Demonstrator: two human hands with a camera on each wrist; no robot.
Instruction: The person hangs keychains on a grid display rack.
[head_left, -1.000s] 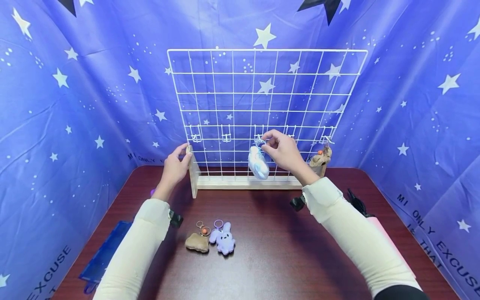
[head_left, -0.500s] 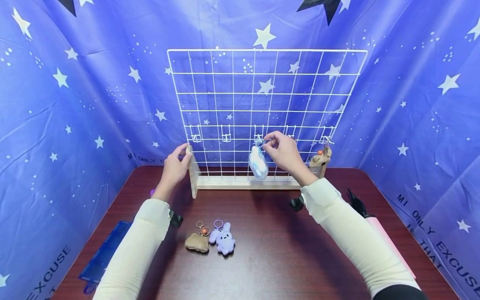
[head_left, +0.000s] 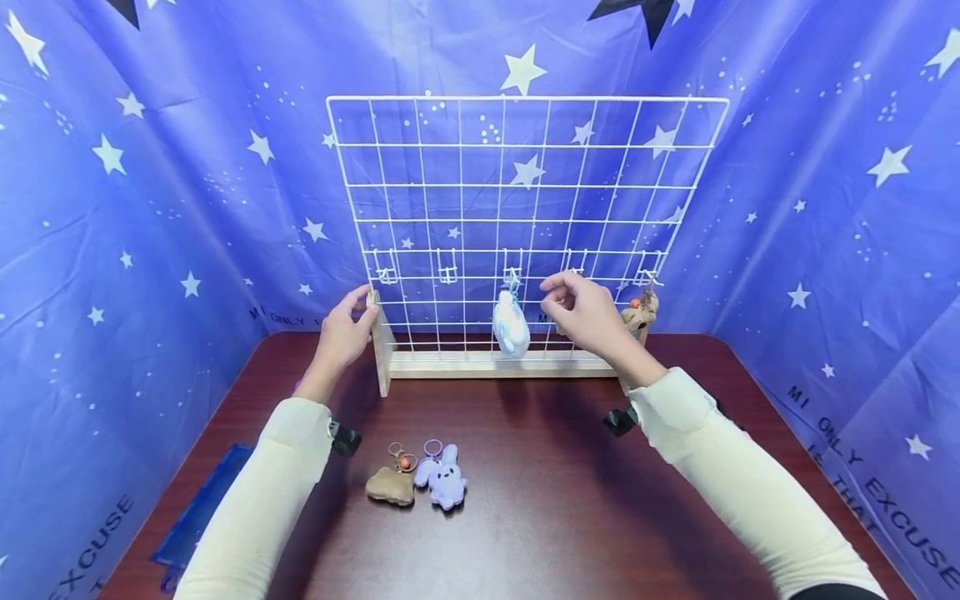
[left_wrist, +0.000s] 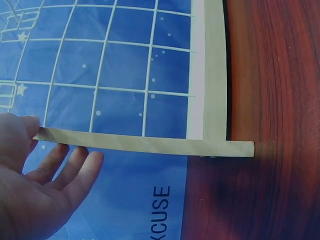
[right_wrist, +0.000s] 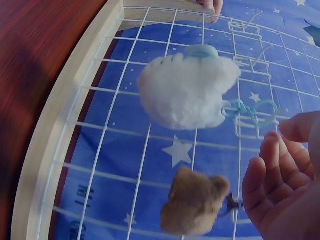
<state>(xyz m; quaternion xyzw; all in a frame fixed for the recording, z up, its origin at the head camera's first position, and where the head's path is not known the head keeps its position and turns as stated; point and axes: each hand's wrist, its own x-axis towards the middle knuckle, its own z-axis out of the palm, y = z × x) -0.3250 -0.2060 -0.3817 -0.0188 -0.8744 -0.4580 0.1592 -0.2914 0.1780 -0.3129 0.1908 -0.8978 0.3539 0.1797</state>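
Observation:
A white and pale blue plush keychain (head_left: 512,327) hangs by its blue ring from the middle hook of the white wire grid (head_left: 480,185). My right hand (head_left: 592,315) is just right of it, fingers loosely bent and holding nothing; in the right wrist view the fingertips are close to the blue ring (right_wrist: 265,113). A brown plush (right_wrist: 192,202) hangs beside the white one (right_wrist: 187,90), mostly hidden by my hand in the head view. My left hand (head_left: 345,331) grips the top of the rack's left wooden post (head_left: 382,346), thumb and fingers on opposite sides (left_wrist: 50,185).
On the table (head_left: 517,500) lie a brown plush keychain (head_left: 390,487) and a purple bunny keychain (head_left: 447,483). Another brown plush (head_left: 640,315) hangs at the rack's right end. A blue tray (head_left: 198,508) is at the left. Hooks (head_left: 447,273) on the grid's left hold nothing.
My right hand has let go of the white keychain's ring and moved right, away from it. The plush hangs straighter. My left hand keeps its grip on the post.

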